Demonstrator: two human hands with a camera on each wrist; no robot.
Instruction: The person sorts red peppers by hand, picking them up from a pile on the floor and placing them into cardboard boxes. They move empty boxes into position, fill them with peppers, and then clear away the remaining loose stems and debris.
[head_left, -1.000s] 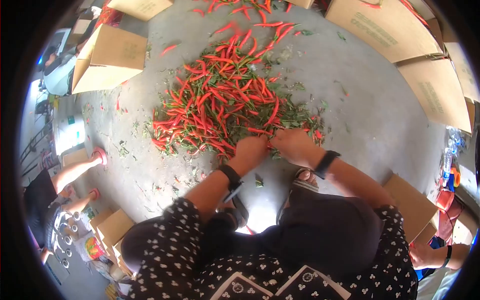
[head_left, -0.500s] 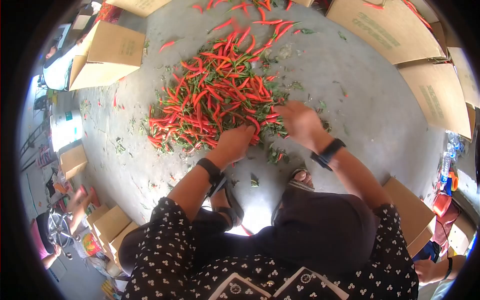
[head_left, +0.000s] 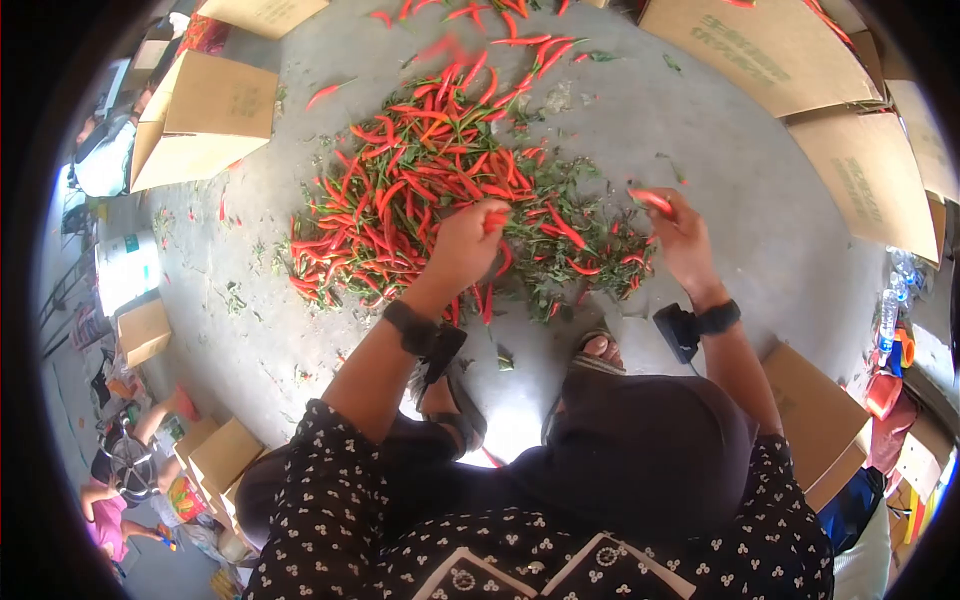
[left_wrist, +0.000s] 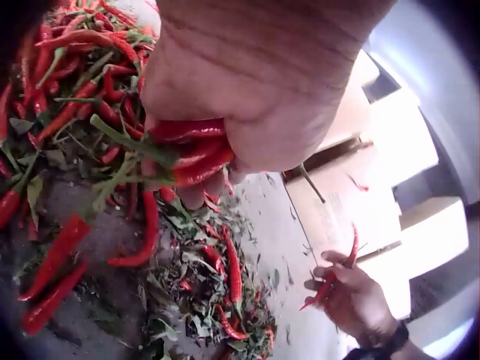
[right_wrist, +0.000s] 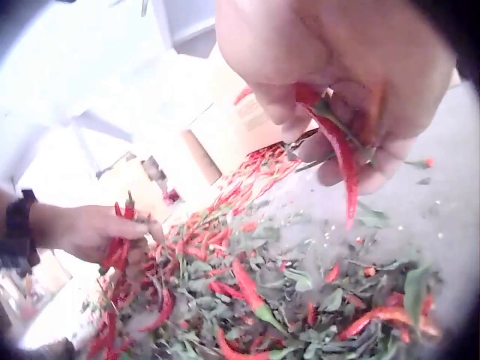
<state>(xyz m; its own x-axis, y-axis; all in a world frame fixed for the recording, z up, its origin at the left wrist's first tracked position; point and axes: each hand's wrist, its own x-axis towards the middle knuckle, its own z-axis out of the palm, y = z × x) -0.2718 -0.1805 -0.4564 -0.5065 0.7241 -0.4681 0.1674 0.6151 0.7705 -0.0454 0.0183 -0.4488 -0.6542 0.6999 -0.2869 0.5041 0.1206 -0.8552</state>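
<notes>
A heap of red chili peppers (head_left: 385, 215) with green stems lies on the grey floor. Over its near right part, my left hand (head_left: 465, 243) grips a bunch of red chili peppers (left_wrist: 204, 163), their green stems poking out past the fingers. Off to the right of the heap, my right hand (head_left: 684, 245) holds red chili peppers (right_wrist: 341, 154) in curled fingers, one of them hanging tip down in the right wrist view. Loose green leaves (head_left: 555, 285) mixed with a few chilies spread between the two hands.
Cardboard boxes stand at the right (head_left: 870, 180), at the upper left (head_left: 215, 105) and near my right elbow (head_left: 815, 420). Stray chilies (head_left: 325, 94) lie beyond the heap. My sandalled foot (head_left: 600, 350) is close to the leaves. Another person (head_left: 110, 510) is at the lower left.
The hands were close together at the heap's near edge and have drawn apart. My right hand has moved right, off the heap, with chilies; my left hand has shifted farther over the heap.
</notes>
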